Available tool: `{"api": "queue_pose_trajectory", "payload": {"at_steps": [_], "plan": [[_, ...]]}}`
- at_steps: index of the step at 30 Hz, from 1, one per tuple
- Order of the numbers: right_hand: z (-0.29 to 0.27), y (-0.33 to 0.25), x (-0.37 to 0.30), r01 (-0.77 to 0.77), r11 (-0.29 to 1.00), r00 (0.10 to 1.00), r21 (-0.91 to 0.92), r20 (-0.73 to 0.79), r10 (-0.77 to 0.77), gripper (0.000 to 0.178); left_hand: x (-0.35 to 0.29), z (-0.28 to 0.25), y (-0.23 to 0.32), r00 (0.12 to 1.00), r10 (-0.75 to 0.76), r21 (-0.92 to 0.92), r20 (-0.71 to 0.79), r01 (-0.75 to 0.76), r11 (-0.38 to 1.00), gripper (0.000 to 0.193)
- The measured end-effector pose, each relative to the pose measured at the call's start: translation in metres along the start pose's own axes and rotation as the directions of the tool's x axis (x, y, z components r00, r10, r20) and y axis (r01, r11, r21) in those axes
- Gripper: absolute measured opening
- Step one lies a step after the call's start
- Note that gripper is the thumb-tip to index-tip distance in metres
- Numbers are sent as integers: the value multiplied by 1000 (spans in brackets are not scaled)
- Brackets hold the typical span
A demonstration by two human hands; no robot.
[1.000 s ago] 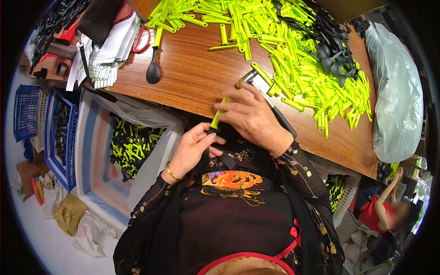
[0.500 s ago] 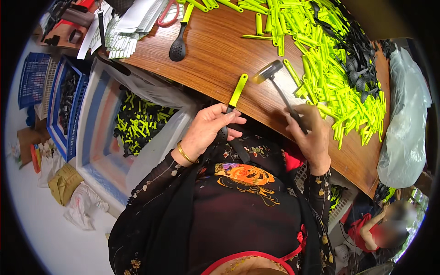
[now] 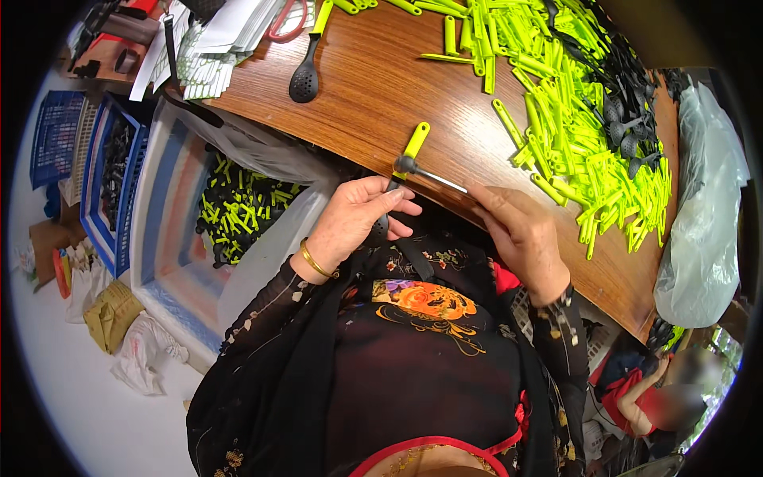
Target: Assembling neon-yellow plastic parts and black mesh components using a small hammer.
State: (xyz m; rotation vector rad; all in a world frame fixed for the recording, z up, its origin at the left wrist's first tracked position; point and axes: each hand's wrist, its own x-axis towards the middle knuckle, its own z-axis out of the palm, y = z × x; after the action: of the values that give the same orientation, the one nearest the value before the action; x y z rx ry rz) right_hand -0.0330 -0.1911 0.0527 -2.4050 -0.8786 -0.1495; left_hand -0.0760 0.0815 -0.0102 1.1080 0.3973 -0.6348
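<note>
Left hand (image 3: pixel 354 222) pinches the black utensil stem with the yellow-green handle (image 3: pixel 415 145) on top, upright at the counter (image 3: pixel 366 87) edge, likely braced for striking. Right hand (image 3: pixel 520 234), at 3 o'clock, is closed around a small hammer (image 3: pixel 425 173), head against the joint. Loose handles pile (image 3: pixel 572 103) at 1 o'clock.
</note>
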Motion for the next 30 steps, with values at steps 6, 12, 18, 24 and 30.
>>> {"api": "queue_pose_trajectory", "payload": {"at_steps": [6, 12, 18, 24, 30], "plan": [[5, 0, 6, -29, 975, 992, 220, -111, 55, 35, 2, -2, -2, 1000, 15, 3, 17, -15, 1000, 30], [1, 7, 3, -46, 986, 999, 158, 22, 43, 39, 2, -2, -2, 1000, 4, 15, 9, -4, 1000, 30], [10, 3, -9, -121, 992, 987, 45, 109, 115, 41, 4, -5, -2, 999, 14, -13, 41, -14, 1000, 28], [15, 1, -7, -89, 981, 982, 175, -150, 115, 34, 3, -2, -2, 999, 16, -28, 29, -15, 999, 27], [8, 10, 5, -230, 973, 973, -31, 16, 231, 37, 3, -1, -8, 998, 63, 93, 10, -64, 994, 29]]}}
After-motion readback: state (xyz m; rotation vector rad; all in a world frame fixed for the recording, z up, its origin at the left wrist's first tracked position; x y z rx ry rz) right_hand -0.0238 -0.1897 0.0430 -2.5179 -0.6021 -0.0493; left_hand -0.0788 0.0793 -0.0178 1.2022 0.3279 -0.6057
